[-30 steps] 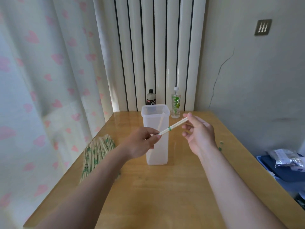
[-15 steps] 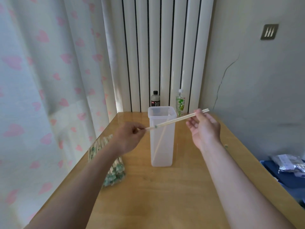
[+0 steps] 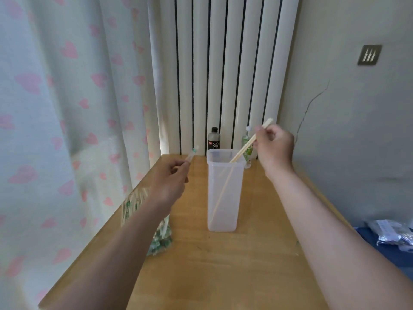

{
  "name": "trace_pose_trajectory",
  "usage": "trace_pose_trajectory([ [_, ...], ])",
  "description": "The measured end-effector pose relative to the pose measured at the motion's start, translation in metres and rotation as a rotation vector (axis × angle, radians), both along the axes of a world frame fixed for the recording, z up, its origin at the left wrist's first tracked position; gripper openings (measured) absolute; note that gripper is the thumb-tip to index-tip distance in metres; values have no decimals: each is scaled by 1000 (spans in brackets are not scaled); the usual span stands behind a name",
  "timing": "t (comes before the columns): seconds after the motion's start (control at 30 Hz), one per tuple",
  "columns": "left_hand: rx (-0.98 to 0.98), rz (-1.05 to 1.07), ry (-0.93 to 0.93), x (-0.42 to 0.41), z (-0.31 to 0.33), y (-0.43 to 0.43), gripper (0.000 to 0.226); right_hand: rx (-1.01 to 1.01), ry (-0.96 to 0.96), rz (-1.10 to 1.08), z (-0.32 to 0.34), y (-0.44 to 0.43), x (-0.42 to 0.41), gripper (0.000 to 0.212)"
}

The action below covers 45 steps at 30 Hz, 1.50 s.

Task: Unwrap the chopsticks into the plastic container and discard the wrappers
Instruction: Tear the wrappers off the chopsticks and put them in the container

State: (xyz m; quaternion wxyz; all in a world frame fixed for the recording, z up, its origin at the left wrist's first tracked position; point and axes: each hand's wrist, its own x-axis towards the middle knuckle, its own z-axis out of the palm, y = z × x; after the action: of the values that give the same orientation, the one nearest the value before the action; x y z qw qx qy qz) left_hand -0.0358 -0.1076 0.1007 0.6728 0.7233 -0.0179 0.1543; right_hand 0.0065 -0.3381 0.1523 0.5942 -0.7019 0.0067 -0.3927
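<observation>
Seen from my head: my right hand (image 3: 276,145) pinches a bare pair of chopsticks (image 3: 247,146), tilted, with the lower tips just inside the mouth of the tall plastic container (image 3: 223,211) standing on the surface (image 3: 223,269). My left hand (image 3: 169,177), left of the container, pinches the clear wrapper (image 3: 192,153), which points upward. The bundle of wrapped chopsticks (image 3: 131,204) lies by the surface's left edge.

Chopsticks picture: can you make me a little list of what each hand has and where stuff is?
left hand: pinches a wrapper, held up left of the container
right hand: holds bare chopsticks, slanted, tips at the container mouth
container: upright on the table, a stick leaning inside
wrapped pile: table's left edge
dark bottle, green bottle: behind the container
</observation>
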Motion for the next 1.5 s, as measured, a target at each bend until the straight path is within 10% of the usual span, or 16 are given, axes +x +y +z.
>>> trace_pose_trajectory([
  [0.2,-18,-110,50,-12,-2,-15,17,-354,224,82,-26,13,3,19],
  [0.57,-87,-353,195,-19,-13,-80,16,-128,222,-61,-65,-26,-33,23],
  [0.93,-58,-517,219,-15,-46,-184,14,34,377,390,-105,-94,-60,17],
  [1.33,162,-520,372,1,-87,-255,13,334,471,52,-150,-170,-36,14],
  [1.5,207,-372,446,28,-112,-273,19,91,696,-128,-174,-202,-21,19],
])
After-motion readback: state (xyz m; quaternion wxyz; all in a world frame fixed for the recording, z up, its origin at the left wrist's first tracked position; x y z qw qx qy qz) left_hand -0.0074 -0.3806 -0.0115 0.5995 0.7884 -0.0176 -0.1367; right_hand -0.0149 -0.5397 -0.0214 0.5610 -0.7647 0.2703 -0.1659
